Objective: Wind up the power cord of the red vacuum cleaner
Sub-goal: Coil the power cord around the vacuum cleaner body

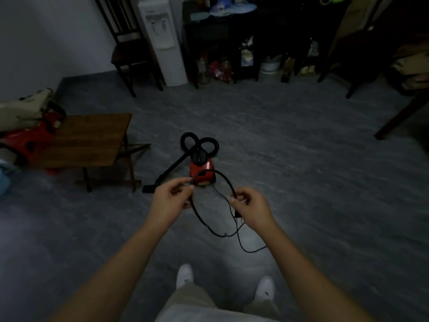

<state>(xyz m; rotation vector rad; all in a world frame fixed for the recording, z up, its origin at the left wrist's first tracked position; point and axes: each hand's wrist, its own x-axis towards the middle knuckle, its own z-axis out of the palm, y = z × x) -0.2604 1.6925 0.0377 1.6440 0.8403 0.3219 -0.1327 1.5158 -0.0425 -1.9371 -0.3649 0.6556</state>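
cord: power cord (217, 234) hangs as one loop between both hands, loose tail drooping below the right | left hand (171, 201): thumb and fingers pinching the loop's left side | right hand (253, 205): pinching its right side, nearer the tail | red vacuum cleaner (202, 174): on the floor (301, 159) straight ahead, beyond the loop

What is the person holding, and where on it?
The black power cord: the left hand pinches the loop's left side, the right hand pinches its right side. The red vacuum cleaner stands untouched on the floor.
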